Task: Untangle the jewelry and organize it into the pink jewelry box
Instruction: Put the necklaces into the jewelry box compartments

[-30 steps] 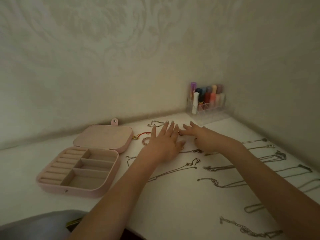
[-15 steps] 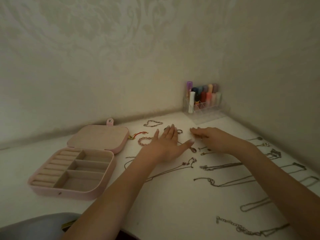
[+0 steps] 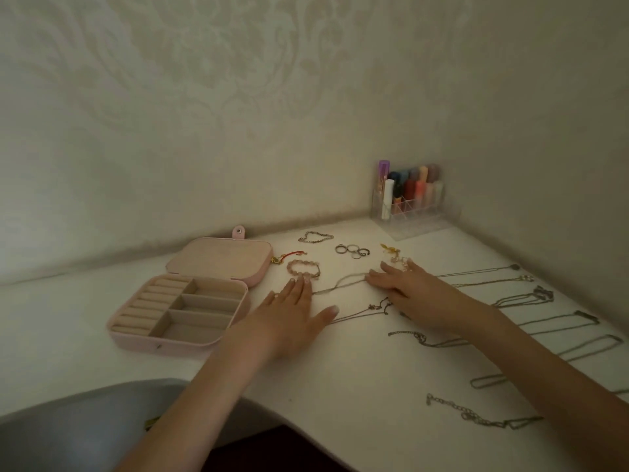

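Between flat hands (image 3: 343, 301), a thin necklace (image 3: 343, 283).

Two walls meet in a corner at the upper right. The back wall (image 3: 204, 97) carries pale cream wallpaper with a large, faint damask scroll pattern; the side wall (image 3: 544, 131) looks plainer and falls into shade. The light is dim and warm, brightest on the middle of the white counter (image 3: 357, 386), whose near edge curves inward. A narrow raised strip runs where the counter meets the walls. In the corner stands a clear acrylic organizer (image 3: 408, 212) holding upright coloured tubes. Below the counter's edge, at lower left, shows a smooth grey rounded surface (image 3: 68, 430), with darkness beside it.
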`<state>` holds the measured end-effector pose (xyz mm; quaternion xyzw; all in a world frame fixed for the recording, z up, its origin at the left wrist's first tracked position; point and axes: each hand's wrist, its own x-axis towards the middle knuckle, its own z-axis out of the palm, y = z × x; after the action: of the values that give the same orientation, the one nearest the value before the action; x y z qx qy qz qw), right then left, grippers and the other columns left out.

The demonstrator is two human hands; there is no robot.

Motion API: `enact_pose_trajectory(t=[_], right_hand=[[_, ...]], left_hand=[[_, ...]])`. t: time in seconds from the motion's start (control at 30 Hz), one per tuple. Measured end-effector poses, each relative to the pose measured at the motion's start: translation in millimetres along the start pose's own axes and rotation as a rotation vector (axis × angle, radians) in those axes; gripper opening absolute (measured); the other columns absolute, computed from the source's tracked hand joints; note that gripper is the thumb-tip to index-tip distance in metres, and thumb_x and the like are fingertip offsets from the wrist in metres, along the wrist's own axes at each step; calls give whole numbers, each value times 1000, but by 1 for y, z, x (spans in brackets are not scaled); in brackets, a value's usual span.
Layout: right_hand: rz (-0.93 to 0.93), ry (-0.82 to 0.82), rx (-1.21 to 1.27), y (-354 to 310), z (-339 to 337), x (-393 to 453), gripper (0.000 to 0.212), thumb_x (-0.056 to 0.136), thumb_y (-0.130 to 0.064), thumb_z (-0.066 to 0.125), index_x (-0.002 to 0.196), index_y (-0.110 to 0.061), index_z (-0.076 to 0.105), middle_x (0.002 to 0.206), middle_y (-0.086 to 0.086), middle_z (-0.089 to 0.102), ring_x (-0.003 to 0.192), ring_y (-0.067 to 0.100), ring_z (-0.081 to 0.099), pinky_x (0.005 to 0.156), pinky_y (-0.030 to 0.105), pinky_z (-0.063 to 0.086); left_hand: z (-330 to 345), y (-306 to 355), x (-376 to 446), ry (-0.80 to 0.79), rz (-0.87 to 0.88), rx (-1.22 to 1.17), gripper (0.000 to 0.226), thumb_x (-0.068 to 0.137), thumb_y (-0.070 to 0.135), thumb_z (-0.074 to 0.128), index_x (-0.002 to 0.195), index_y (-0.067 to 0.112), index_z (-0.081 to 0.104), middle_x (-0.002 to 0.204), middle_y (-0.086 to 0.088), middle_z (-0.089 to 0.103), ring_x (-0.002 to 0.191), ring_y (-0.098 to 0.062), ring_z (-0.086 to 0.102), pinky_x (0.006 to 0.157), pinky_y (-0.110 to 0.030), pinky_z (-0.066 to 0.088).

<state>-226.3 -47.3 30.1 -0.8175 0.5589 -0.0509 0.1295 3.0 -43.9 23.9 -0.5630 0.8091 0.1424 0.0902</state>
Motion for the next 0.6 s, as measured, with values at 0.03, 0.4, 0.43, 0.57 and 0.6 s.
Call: enact_pose_trajectory(t=[0.03, 0.4, 0.43, 0.57, 0.6], right_hand=[[13, 21, 46, 0, 2, -3, 44, 102, -19, 29, 145, -28, 32, 154, -5, 25, 145, 10, 13, 117, 27, 3], [107, 343, -79, -12, 0, 14, 17, 90, -19, 58, 99, -19, 73, 101, -2, 69, 92, 13, 55, 75, 19, 37], [110, 344, -87, -13, 0, 15, 17, 90, -18, 57, 99, -17, 72, 99, 0, 68, 92, 13, 55, 74, 19, 37], [172, 348, -16, -13, 1, 12, 21, 90, -25, 59, 107, -17, 68, 103, 1, 66, 88, 14, 58, 75, 22, 42], [191, 353, -11, -13, 0, 10, 23, 90, -26, 59, 109, -17, 68, 105, 1, 67, 89, 15, 60, 77, 23, 44]], left_hand=[[0, -4, -6, -15, 8, -5, 73, 94, 58, 8, 148, 12, -11, 157, -3, -16, 144, -13, -15, 119, -37, -4], [-1, -3, -28, 192, 74, -40, 65, 99, 47, 21, 150, 11, 0, 158, -3, -5, 145, -12, -7, 116, -30, -1], [0, -2, -30, 212, 81, -41, 64, 100, 45, 24, 150, 11, 1, 158, -3, -4, 145, -12, -6, 116, -30, -1], [3, -20, -51, 472, 32, -15, 63, 99, 31, 34, 150, 19, 0, 159, -2, -3, 146, -15, -6, 117, -35, -1], [2, -28, -61, 487, 7, -17, 66, 97, 31, 38, 150, 22, -1, 159, -1, -4, 146, -16, -6, 117, -37, -2]])
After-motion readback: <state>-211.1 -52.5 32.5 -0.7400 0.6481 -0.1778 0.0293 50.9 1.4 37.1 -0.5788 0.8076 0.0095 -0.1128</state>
